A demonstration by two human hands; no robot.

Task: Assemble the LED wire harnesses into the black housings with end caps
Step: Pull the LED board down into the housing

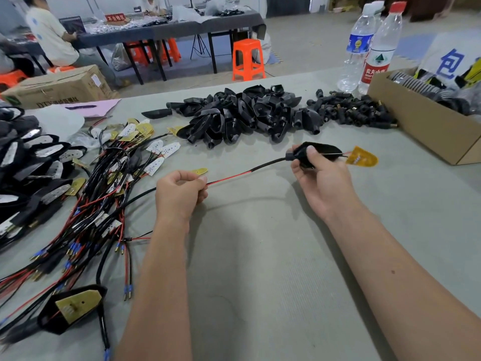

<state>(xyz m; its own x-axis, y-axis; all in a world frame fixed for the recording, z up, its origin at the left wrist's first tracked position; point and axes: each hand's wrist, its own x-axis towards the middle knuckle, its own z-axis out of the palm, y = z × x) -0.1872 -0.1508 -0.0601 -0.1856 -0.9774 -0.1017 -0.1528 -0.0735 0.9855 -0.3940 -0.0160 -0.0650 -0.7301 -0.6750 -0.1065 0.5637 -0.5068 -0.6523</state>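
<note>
We see the right hand (316, 175), right of the frame's centre, gripping a black housing (312, 152) with thumb on top and fingers curled beneath. A yellow LED board (361, 157) sticks out of the housing's far end toward the right, joined to it by thin red and black leads. From the housing's neck a black-sleeved wire (263, 166) runs left and turns into a red and black pair that enters the left hand (179, 196), just left of centre, whose curled fingers and thumb pinch it. Both hands are held above the grey desk (260, 282).

In the upper middle lies a heap of empty housings (239, 113), and just right of it a smaller heap of end caps (351, 109). At left we see a tangle of wire harnesses (109, 194) with white and yellow boards, and at the far left a stack of finished units (28, 162). One assembled housing (73, 308) lies at lower left. A cardboard box (421, 126) sits at upper right, with two water bottles (369, 48) behind it.
</note>
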